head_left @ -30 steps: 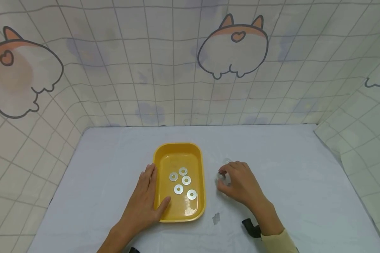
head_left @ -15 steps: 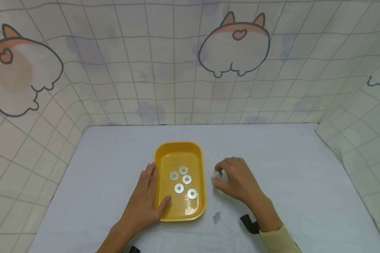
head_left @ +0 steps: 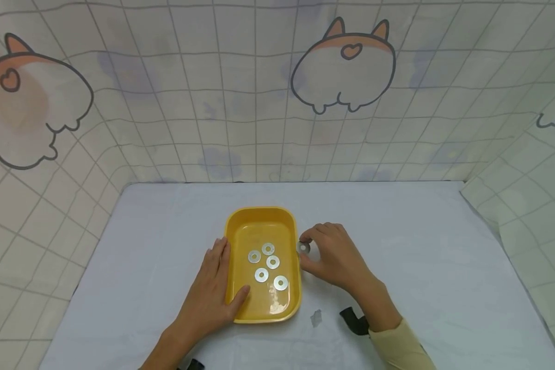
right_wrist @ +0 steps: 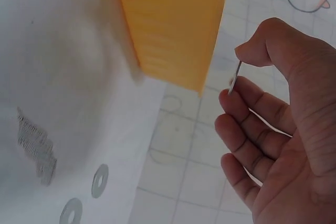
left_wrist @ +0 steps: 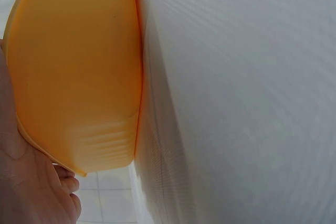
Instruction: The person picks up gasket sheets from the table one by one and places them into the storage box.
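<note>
A yellow tray [head_left: 263, 313] stands on the white-covered table with several flat metal washers [head_left: 261, 275] lying in it. My left hand [head_left: 208, 293] holds its left side, the thumb over the rim and the fingers along the outside. In the left wrist view, that hand [left_wrist: 37, 182] lies against the tray's wall [left_wrist: 79, 72]. At the tray's right rim, my right hand [head_left: 333, 257] pinches a single washer [head_left: 303, 247] between thumb and forefinger. The right wrist view shows this washer [right_wrist: 235, 77] edge-on, apart from the tray.
Two loose washers [right_wrist: 100, 181] lie on the table in the right wrist view; the right hand hides them in the head view. A grey patch [head_left: 316, 318] is on the cloth right of the tray. Patterned curtain [head_left: 268, 103] encloses the table's back and sides.
My right hand has moved left and slightly away from me with the pinched washer, from beside the tray to its right rim. The left hand and tray have stayed put.
</note>
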{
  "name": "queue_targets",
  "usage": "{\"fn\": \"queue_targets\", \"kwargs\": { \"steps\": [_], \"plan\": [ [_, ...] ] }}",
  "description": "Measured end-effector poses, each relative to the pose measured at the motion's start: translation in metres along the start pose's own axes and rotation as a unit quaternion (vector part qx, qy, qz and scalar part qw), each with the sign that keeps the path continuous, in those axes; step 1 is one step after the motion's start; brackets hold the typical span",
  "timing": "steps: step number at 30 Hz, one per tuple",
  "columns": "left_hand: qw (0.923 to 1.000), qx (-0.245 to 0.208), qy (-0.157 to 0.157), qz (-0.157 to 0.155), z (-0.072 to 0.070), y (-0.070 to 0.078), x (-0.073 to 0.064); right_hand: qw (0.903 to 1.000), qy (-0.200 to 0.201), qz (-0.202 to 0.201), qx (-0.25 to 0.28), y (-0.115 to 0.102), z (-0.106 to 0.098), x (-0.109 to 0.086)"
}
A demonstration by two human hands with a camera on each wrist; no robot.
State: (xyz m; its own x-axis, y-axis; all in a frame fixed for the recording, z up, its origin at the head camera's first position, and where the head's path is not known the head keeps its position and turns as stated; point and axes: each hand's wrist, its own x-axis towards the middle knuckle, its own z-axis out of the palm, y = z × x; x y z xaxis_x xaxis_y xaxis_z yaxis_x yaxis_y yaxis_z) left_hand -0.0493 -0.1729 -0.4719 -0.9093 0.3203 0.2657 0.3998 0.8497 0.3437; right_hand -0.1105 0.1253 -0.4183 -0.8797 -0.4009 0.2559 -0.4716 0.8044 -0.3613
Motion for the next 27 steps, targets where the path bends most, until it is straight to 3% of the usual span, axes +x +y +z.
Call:
{"fn": "queue_targets", "kwargs": {
  "steps": [27],
  "plan": [
    [0.9999,-0.003,-0.009,-0.003,-0.002,0.001,0.0,0.9937,-0.046,-0.102,0.012,-0.044,0.01,0.013]
  ]
}}
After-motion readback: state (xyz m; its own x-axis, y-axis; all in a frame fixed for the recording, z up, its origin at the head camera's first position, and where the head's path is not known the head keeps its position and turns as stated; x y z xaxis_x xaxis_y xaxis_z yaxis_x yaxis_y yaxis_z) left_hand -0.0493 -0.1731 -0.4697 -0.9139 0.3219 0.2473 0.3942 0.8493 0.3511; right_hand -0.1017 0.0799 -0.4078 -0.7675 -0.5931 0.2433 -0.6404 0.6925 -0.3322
